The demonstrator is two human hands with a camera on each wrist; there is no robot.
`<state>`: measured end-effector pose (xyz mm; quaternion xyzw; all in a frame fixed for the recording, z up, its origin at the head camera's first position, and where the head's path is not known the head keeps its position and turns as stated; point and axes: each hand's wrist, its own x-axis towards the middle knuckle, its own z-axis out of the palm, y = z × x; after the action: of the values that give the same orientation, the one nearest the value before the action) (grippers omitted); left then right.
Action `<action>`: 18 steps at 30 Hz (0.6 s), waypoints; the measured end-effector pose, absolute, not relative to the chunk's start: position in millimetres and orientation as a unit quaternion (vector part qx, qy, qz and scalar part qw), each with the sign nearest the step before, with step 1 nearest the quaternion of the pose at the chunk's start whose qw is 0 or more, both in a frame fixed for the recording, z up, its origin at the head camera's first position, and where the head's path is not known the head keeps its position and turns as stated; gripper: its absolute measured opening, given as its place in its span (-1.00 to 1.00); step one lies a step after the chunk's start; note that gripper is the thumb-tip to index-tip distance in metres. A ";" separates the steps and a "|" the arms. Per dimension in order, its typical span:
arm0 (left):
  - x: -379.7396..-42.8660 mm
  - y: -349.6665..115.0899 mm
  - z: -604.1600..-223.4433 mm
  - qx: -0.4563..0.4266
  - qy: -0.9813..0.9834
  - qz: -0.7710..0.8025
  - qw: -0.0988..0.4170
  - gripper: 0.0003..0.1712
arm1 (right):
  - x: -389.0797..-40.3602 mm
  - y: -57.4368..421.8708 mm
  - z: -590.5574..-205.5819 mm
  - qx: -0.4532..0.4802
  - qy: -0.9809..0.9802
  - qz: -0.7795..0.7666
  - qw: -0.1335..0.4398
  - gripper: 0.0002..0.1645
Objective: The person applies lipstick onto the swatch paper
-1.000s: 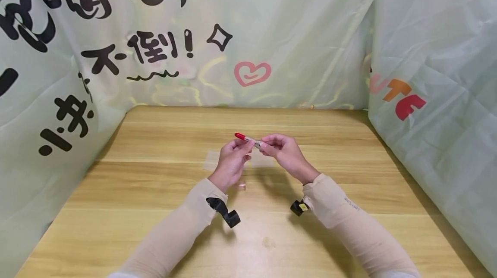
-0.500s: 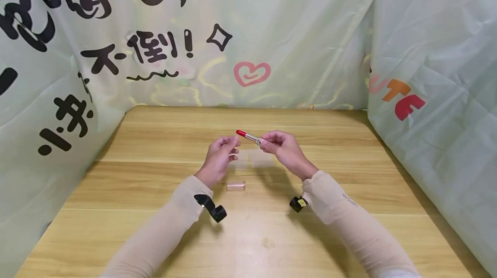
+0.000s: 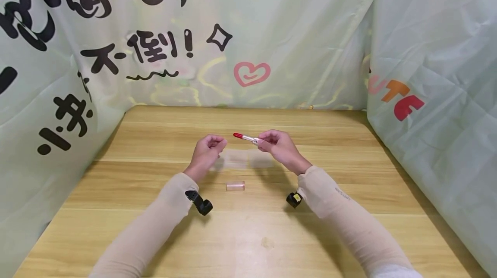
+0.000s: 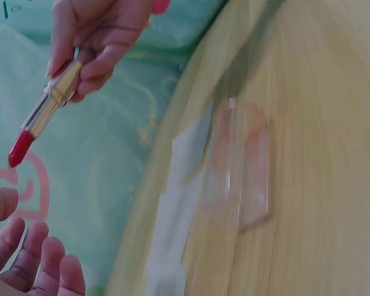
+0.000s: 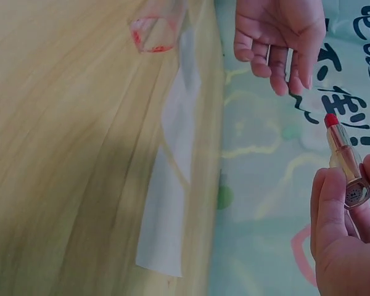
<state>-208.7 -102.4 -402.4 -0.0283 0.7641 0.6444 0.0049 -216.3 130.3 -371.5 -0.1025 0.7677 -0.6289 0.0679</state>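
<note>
A lipstick (image 3: 245,137) with a red bullet and a silvery-gold tube is pinched by its base in my right hand (image 3: 282,148), held above the table. Its red tip points left, toward my left hand (image 3: 204,153). That left hand holds nothing; its fingers are loosely bent, apart from the lipstick, as the left wrist view also shows. On the table below and between the hands lies a clear pinkish lipstick cap (image 3: 235,186) on its side. In the right wrist view, red smears mark the rim of the cap (image 5: 153,37).
Pale translucent strips (image 3: 237,158) lie flat on the wooden table (image 3: 155,235) beyond the cap. Fabric curtains (image 3: 310,32) with printed writing and drawings enclose the table at the back and both sides.
The left hand has drawn away from the lipstick to the left, leaving it in the right hand alone. The cap, earlier mostly hidden by the left arm, now shows fully.
</note>
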 end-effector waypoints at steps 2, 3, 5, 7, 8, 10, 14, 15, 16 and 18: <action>-211.0 -108.4 -404.6 -0.021 0.780 0.626 0.001 -0.74 | -218.4 129.4 -373.6 -0.104 0.773 -0.622 0.069 -0.81; -211.7 -111.5 -405.3 -0.016 0.789 0.614 0.000 -0.74 | -219.4 128.9 -374.6 -0.104 0.777 -0.617 0.069 -0.81; -213.1 -118.2 -407.6 0.000 0.811 0.585 -0.003 -0.75 | -220.5 127.6 -376.3 -0.105 0.780 -0.613 0.073 -0.81; -214.9 -124.6 -409.8 0.015 0.830 0.557 -0.005 -0.78 | -221.6 126.1 -377.8 -0.102 0.781 -0.612 0.079 -0.81; -215.7 -127.5 -410.5 0.021 0.839 0.543 -0.007 -0.80 | -222.2 125.2 -378.6 -0.101 0.780 -0.612 0.081 -0.82; -217.2 -132.9 -412.1 0.029 0.856 0.517 -0.011 -0.82 | -223.0 123.6 -380.2 -0.100 0.781 -0.611 0.085 -0.82; -218.4 -140.7 -413.2 0.043 0.883 0.468 0.003 -0.80 | -225.0 121.2 -383.9 -0.098 0.785 -0.604 0.092 -0.83; -218.9 -142.5 -413.9 0.048 0.890 0.453 0.011 -0.77 | -225.4 120.8 -384.6 -0.097 0.787 -0.602 0.093 -0.84; -219.0 -144.0 -414.2 0.054 0.898 0.437 0.020 -0.75 | -225.8 120.3 -385.3 -0.097 0.790 -0.598 0.095 -0.84; -220.1 -147.0 -415.5 0.068 0.911 0.404 0.039 -0.69 | -226.8 119.2 -386.3 -0.099 0.794 -0.592 0.097 -0.85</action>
<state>-220.1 -147.0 -415.5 0.0682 0.9114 0.4040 0.0392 -226.8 119.2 -386.3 -0.0990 0.7938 -0.5921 0.0972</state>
